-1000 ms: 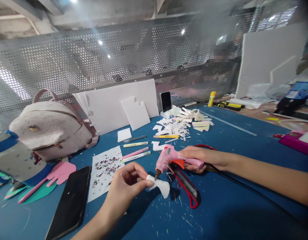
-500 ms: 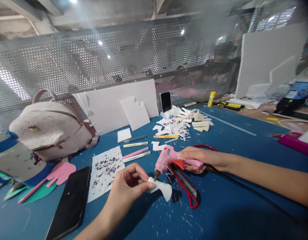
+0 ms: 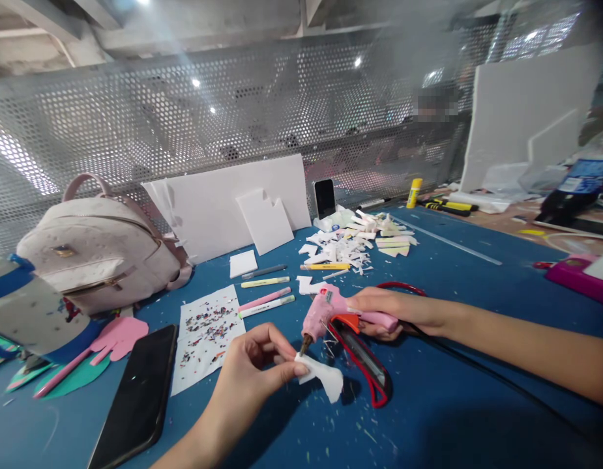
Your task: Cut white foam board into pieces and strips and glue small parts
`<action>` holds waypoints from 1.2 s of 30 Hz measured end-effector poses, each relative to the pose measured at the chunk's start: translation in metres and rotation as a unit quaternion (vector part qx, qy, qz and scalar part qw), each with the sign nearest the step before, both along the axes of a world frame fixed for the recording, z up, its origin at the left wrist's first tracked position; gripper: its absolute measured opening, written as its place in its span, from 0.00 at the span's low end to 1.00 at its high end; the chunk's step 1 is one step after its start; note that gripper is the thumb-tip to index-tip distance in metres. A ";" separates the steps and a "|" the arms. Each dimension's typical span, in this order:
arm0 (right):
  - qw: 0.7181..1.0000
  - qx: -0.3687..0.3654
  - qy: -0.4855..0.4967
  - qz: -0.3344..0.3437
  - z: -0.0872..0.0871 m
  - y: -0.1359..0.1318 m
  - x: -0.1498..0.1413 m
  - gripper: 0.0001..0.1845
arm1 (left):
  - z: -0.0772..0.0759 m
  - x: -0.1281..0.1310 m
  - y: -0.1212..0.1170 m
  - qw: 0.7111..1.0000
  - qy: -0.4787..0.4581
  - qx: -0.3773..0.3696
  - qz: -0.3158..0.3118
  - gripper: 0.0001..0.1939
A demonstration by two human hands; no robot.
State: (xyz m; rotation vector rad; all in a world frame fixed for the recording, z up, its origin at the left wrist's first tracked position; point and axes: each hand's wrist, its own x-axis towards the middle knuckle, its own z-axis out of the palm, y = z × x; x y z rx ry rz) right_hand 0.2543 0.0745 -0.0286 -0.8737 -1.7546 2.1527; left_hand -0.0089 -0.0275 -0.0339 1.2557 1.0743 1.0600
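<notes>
My right hand (image 3: pixel 386 312) is wrapped round the handle of a pink glue gun (image 3: pixel 323 311) with an orange trigger. Its metal nozzle points down and meets the near edge of a small white foam piece (image 3: pixel 328 380). That piece is pinched between thumb and fingers of my left hand (image 3: pixel 252 371), its curved end sticking out to the right. Just under the glue gun lies a red and black utility knife (image 3: pixel 362 361) on the blue table. A dark cord runs from the glue gun's handle to the right.
Left of my hands lie a black phone (image 3: pixel 137 397) and a white sheet (image 3: pixel 203 335) with coloured scraps. Several markers (image 3: pixel 265 293) lie beyond. Further back are a heap of white foam offcuts (image 3: pixel 347 251), a backpack (image 3: pixel 100 241) and white boards (image 3: pixel 223 208).
My left hand has shifted slightly right with the white foam piece, and the piece has turned a little. The glue gun has barely moved, its nozzle still at the foam's edge.
</notes>
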 end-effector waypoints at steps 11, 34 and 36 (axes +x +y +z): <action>0.996 -0.050 0.070 -0.001 0.001 0.002 0.001 0.24 | 0.009 0.005 -0.007 0.998 -0.001 -0.001 0.065 0.12; 0.994 -0.032 0.101 -0.031 -0.005 0.002 0.001 0.24 | 0.005 0.006 -0.004 0.993 -0.084 0.041 0.076 0.20; 0.995 -0.024 0.094 -0.031 -0.006 0.002 0.001 0.25 | 0.002 0.006 -0.003 0.992 -0.091 0.054 0.071 0.21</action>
